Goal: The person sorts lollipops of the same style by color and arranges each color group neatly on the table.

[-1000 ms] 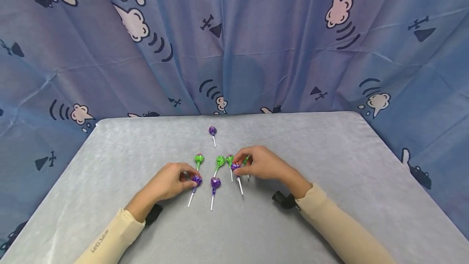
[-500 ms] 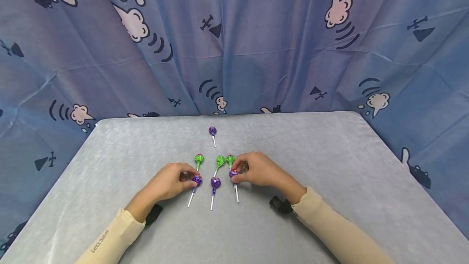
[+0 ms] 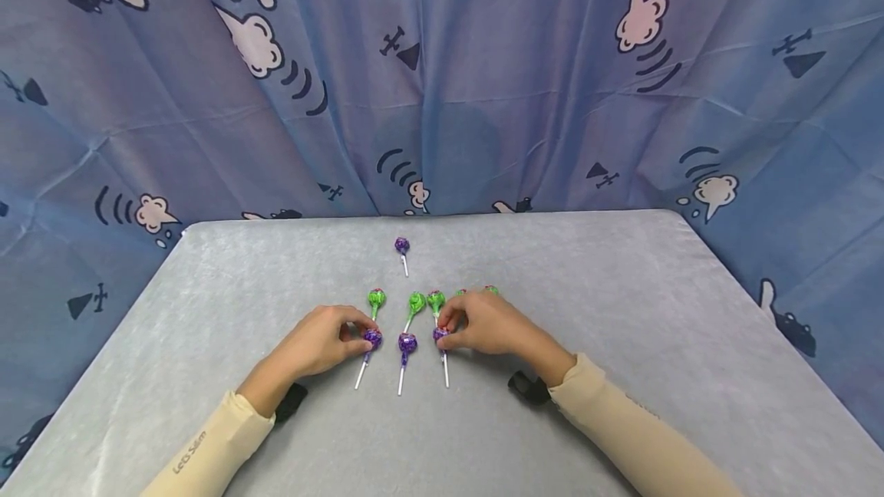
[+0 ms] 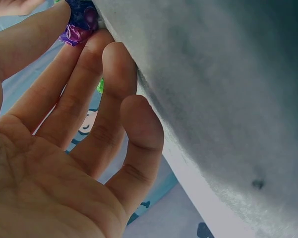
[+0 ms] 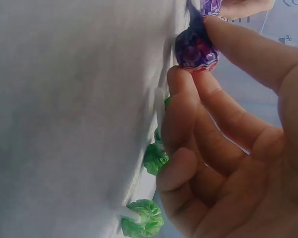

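My left hand pinches the wrapped head of a purple lollipop, its white stick pointing toward me. On the right, my other hand holds a second purple lollipop by its head between thumb and fingertips, close over the table. Between the two hands lies a third purple lollipop. Behind this row are green lollipops: one beyond the left hand, one in the middle, one just behind the right hand's lollipop. More green lollipops are partly hidden by the right hand.
Farther back lies another purple lollipop alone. The grey cloth-covered table reaches back to a blue patterned curtain. Black wrist straps sit under the forearms.
My right hand has brought its purple lollipop slightly toward me and left, lining it up beside the middle one. A green lollipop head now shows behind that hand. The left hand stays in place.
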Motion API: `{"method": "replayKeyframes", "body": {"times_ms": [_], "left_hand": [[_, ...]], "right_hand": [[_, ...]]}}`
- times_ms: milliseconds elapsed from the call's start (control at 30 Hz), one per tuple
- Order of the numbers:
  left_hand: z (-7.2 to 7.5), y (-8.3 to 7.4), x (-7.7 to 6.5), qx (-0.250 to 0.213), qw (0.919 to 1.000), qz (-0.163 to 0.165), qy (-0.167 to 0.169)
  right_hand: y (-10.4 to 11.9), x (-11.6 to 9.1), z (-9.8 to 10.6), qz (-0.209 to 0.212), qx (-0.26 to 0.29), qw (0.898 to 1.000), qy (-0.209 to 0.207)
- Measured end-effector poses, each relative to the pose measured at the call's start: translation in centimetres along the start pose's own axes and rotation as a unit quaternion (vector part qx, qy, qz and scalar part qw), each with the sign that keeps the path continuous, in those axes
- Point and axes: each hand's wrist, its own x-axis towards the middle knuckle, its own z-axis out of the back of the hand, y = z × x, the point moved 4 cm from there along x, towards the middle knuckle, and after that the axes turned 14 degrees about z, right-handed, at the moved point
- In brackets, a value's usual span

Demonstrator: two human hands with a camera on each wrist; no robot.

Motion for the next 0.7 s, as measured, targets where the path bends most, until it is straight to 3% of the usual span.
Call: {"method": "replayKeyframes", "body": {"times_ms": [400, 700], "left_hand": [[-0.07, 0.04, 0.1, 0.002, 0.9998, -0.018, -0.009], [-0.14, 0.21, 0.09, 0.001, 1.0, -0.002, 0.0]], "right_hand": [[-0.02, -0.3, 0.36, 0.004, -0.009, 1.0, 0.018], [-0.33, -0.29, 0.78, 0.006, 0.007, 0.999, 0.039]]}}
